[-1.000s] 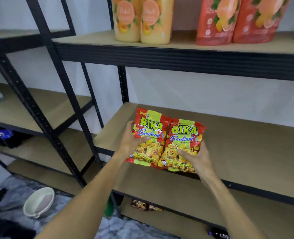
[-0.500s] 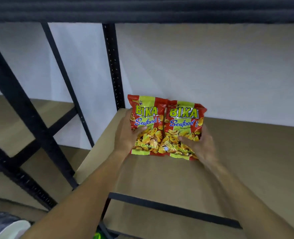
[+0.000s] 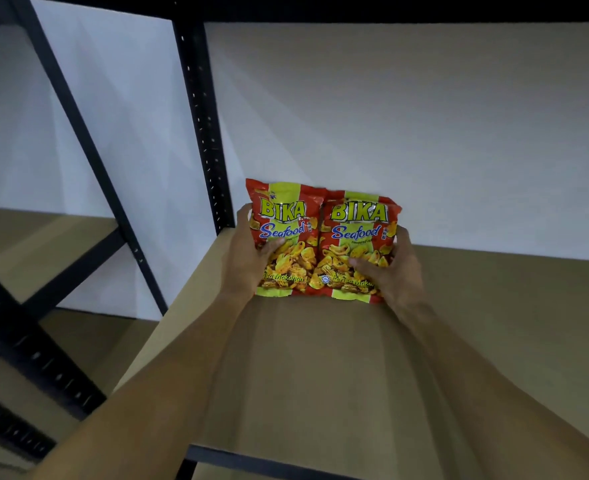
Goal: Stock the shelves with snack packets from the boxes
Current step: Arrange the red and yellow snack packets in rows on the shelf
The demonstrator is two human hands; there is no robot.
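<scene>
Two red and yellow Bika Seafood snack packets stand side by side near the back left of a brown shelf board (image 3: 320,368). My left hand (image 3: 248,258) grips the left packet (image 3: 284,216) from its left side, thumb across its front. My right hand (image 3: 395,268) grips the right packet (image 3: 357,220) from its right side, thumb on its front. Both packets are upright, their bottom edges at the board, close to the white wall.
A black perforated upright post (image 3: 203,133) rises just left of the packets. A black diagonal brace (image 3: 89,150) and a neighbouring lower shelf (image 3: 26,251) lie further left. The shelf's black front rail (image 3: 251,459) runs below my forearms.
My hands have carried both packets from the shelf's front edge deep toward the back wall and stood them upright. The camera has moved in under the upper shelf.
</scene>
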